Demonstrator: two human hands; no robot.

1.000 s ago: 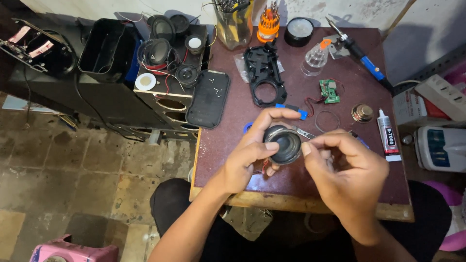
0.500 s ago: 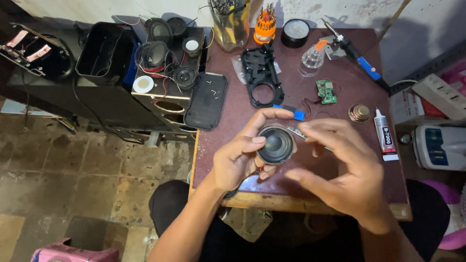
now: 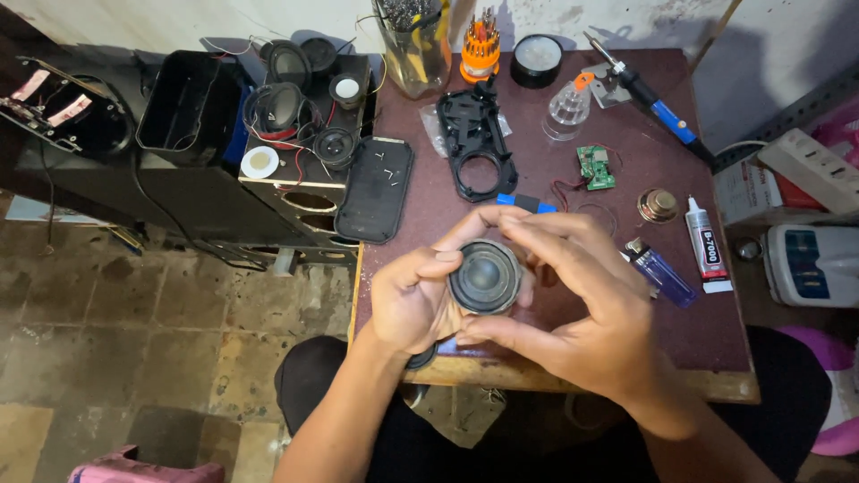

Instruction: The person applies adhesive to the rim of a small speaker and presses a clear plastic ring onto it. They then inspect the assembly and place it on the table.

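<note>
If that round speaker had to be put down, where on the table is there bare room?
Bare table shows near the front right corner, below the lighter and glue tube. Another patch lies between the black frame and circuit board. The back edge is crowded with tools.

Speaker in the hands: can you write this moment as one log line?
left hand: grips round speaker | right hand: fingers on its rim | held above table | lighter, glue tube nearby

green circuit board (image 3: 595, 167) as landmark | left of it: black plastic frame (image 3: 479, 143) | right: small round metal part (image 3: 658, 205), glue tube (image 3: 705, 246) | below-right: blue lighter (image 3: 658, 272) | above: clear funnel (image 3: 568, 107), soldering iron (image 3: 649, 103), orange screwdriver set (image 3: 480, 45) | all on maroon bench (image 3: 716, 331)
</note>
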